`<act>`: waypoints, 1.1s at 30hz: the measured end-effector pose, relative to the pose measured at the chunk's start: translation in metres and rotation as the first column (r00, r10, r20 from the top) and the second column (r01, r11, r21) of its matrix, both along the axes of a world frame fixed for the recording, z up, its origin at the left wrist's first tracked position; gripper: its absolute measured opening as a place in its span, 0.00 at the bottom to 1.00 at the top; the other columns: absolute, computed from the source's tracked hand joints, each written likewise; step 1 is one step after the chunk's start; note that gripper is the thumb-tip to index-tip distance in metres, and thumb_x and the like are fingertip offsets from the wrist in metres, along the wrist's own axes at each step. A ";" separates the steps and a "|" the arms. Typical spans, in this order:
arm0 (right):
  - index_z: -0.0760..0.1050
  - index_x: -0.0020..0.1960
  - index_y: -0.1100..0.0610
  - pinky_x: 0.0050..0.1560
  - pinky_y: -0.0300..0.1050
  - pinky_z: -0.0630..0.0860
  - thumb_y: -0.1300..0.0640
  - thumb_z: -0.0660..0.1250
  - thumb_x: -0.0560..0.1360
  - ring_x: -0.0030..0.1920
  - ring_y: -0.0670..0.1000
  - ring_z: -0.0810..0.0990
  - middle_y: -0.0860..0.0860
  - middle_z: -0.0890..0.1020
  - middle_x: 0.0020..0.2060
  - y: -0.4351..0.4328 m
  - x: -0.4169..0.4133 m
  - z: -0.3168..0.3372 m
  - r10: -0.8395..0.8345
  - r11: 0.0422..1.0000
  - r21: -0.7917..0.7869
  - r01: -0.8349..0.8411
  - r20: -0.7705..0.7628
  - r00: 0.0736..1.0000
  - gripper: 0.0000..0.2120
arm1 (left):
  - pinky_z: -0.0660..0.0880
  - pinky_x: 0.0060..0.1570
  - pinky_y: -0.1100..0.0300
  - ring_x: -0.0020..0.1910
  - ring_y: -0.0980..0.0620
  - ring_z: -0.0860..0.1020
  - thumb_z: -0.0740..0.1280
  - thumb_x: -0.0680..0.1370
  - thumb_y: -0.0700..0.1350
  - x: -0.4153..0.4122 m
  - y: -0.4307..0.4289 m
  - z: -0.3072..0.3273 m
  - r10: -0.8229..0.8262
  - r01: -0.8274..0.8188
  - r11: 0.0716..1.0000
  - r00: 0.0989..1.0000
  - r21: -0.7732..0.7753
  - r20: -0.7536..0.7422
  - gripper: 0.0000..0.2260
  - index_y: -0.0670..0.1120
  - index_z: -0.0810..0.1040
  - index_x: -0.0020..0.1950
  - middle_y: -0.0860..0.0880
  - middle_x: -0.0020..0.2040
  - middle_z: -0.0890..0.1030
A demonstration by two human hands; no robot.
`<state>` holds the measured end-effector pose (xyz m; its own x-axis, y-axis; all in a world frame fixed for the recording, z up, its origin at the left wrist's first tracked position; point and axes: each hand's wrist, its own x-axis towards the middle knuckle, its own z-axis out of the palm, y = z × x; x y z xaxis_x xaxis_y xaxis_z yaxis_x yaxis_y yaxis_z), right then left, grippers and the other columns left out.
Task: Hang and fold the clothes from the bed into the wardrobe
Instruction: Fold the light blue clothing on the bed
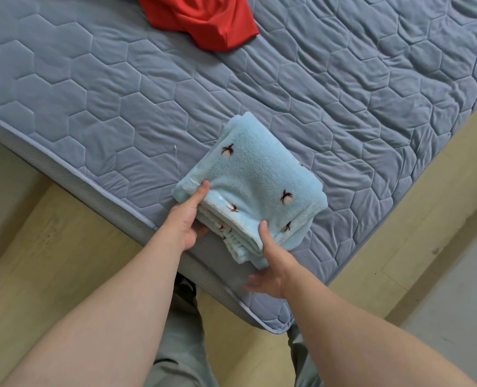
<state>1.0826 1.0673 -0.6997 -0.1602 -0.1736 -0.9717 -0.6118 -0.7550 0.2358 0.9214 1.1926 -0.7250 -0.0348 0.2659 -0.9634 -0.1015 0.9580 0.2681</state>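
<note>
A folded light blue fleece garment [255, 180] with small brown and white motifs lies near the corner of the bed [120, 107]. My left hand [185, 219] grips its near left edge, thumb on top and fingers under the stack. My right hand [271, 263] holds the near right corner, thumb pressed on top, fingers beneath the layers. A red garment [203, 18] lies crumpled at the far side of the bed, partly cut off by the frame's top edge.
The bed has a blue-grey quilted cover with a hexagon pattern. Pale wooden floor [50, 247] surrounds the bed's corner. My legs in grey-green trousers [181, 344] stand against the mattress edge. The wardrobe is not in view.
</note>
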 end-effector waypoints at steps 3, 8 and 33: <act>0.70 0.71 0.54 0.64 0.63 0.72 0.25 0.74 0.56 0.48 0.55 0.79 0.54 0.81 0.60 -0.004 -0.015 -0.002 -0.228 0.970 0.097 0.222 0.050 0.972 0.52 | 0.81 0.53 0.39 0.56 0.45 0.84 0.85 0.52 0.65 0.000 0.001 0.003 -0.016 0.015 1.000 1.000 0.018 0.021 0.44 0.50 0.80 0.63 0.47 0.53 0.87; 0.75 0.68 0.61 0.69 0.60 0.73 0.42 0.78 0.70 0.60 0.62 0.83 0.62 0.84 0.58 -0.002 -0.018 0.012 -0.599 0.755 0.230 0.614 -0.141 0.788 0.34 | 0.82 0.54 0.44 0.54 0.46 0.85 0.84 0.52 0.65 0.003 0.010 0.015 -0.033 0.033 0.999 0.999 0.033 0.008 0.42 0.51 0.80 0.62 0.49 0.51 0.87; 0.77 0.62 0.55 0.40 0.55 0.84 0.48 0.80 0.68 0.45 0.59 0.88 0.58 0.87 0.48 0.089 -0.067 0.468 -0.546 0.615 0.763 0.199 0.229 0.806 0.27 | 0.83 0.38 0.48 0.50 0.45 0.84 0.82 0.62 0.63 -0.078 0.079 0.494 -0.035 -0.032 0.894 0.989 0.447 0.140 0.27 0.50 0.83 0.55 0.46 0.50 0.87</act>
<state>1.0154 1.1563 -0.2316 0.3779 0.5343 -0.7561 -0.7749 -0.2645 -0.5741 0.8439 1.2716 -0.2314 0.0932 0.6694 -0.7370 -0.1686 0.7402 0.6510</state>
